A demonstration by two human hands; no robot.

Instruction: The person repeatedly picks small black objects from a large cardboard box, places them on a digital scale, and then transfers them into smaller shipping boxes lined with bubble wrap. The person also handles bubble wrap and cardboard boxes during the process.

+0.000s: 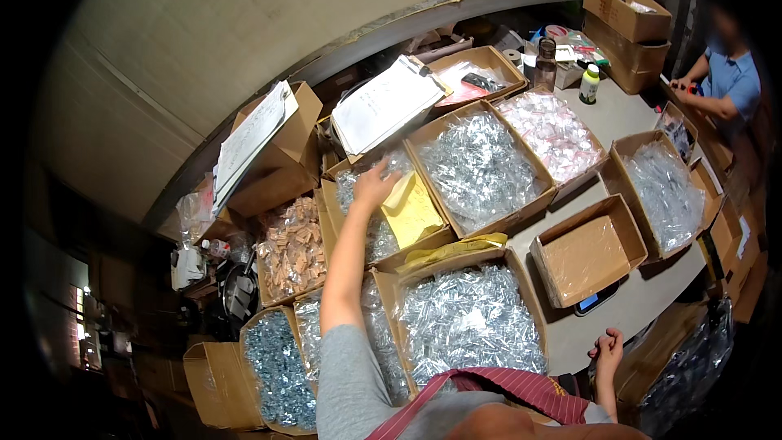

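My left hand (375, 186) reaches forward into a cardboard box at the middle. Its fingers are apart and touch a clear plastic bag (397, 162) at the far side. Beside it, a yellow sheet (413, 213) lies over small clear bags of metal parts. My right hand (607, 351) is low at the right, by the table's near edge, with its fingers curled. Whatever it may hold is too small to make out. Between my arms stands a large box of bagged silvery parts (472, 322), a folded yellow strip (456, 251) along its far edge.
More boxes hold silvery bags (481, 167), pinkish-white packets (550, 132), orange-brown pieces (292, 248) and bluish metal parts (279, 371). A shallow carton (588, 251) stands at the right over a dark device. Clipboards (389, 106) lean behind. Another person (731, 85) works at the far right.
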